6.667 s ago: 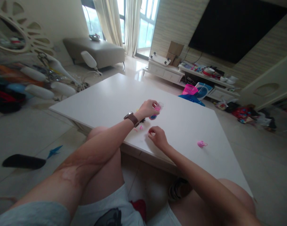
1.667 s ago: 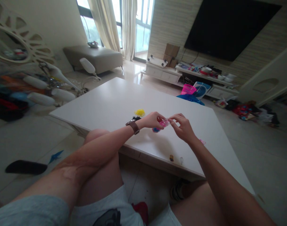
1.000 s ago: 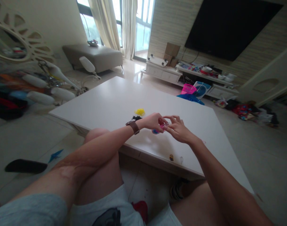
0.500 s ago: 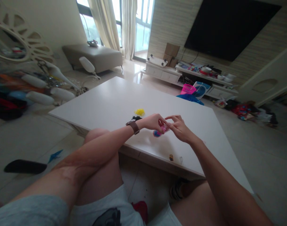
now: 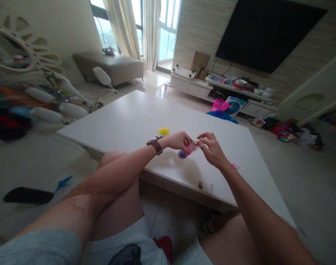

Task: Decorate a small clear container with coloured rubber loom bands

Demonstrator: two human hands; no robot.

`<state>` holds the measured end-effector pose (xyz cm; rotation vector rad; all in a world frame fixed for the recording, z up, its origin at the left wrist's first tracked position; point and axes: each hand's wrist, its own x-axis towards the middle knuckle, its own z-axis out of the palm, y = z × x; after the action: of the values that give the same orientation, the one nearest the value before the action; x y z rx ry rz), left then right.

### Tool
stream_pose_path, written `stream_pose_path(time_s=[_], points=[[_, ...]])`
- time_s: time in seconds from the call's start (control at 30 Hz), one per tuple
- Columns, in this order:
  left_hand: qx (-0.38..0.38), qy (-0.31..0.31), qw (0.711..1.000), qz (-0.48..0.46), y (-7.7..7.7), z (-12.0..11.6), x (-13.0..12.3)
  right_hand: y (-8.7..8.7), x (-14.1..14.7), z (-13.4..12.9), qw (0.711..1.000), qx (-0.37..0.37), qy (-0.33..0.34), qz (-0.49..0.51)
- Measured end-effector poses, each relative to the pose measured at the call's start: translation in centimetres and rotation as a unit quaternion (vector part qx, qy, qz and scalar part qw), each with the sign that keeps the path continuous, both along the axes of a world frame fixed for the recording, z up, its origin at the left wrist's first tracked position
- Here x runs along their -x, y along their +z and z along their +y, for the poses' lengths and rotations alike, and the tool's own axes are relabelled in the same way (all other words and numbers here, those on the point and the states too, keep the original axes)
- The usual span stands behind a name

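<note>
My left hand point(image 5: 180, 141), with a brown watch on its wrist, holds a small clear pouch point(image 5: 189, 148) with pink and blue pieces in it above the white table point(image 5: 124, 121). The blue end hangs down to the left. At the pouch's right end, my right hand point(image 5: 211, 148) has its thumb and fingers pinched together; what lies between them is too small to make out. A yellow pile point(image 5: 163, 131) lies beyond my left wrist, with a black pile partly hidden behind the watch. Pink pieces point(image 5: 235, 166) lie to the right of my right forearm.
A small brown-and-yellow object point(image 5: 200, 184) and a clear piece point(image 5: 211, 187) lie near the table's front edge. Past the far edge are a pink basket point(image 5: 220, 105) and blue plastic point(image 5: 223, 116). A white lamp with several shades point(image 5: 46, 115) stands at the left.
My right fingers have drawn slightly up and away from my left hand, showing more of the pouch's right end. The pink pieces beside my right forearm show more clearly.
</note>
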<state>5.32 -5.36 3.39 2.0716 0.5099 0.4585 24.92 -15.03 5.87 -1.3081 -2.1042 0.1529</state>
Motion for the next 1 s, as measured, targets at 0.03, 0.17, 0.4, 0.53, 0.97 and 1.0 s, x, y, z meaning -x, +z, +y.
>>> stream_pose_path(time_s=[0.03,0.17,0.4,0.53,0.97,1.0], points=[[0.004,0.006,1.0,-0.003,0.2,0.4,0.3,0.1,0.1,0.0,0.999,-0.022,-0.022,0.031],[0.013,0.102,0.993,-0.049,1.3,3.2,2.3,-0.9,0.2,0.2,0.987,-0.013,-0.102,0.123],[-0.009,0.295,0.947,-0.124,2.2,6.9,5.0,-8.9,2.1,1.6,0.985,0.154,-0.059,0.052],[-0.01,0.312,0.939,-0.146,2.5,7.0,5.1,-12.6,5.4,3.9,0.986,0.147,-0.024,0.077],[-0.026,0.326,0.934,-0.145,3.3,6.0,5.0,-14.4,11.9,11.5,0.995,0.077,-0.048,0.029],[-0.029,0.326,0.934,-0.144,3.3,6.0,5.0,-14.5,12.0,11.6,0.996,0.074,-0.052,0.024]])
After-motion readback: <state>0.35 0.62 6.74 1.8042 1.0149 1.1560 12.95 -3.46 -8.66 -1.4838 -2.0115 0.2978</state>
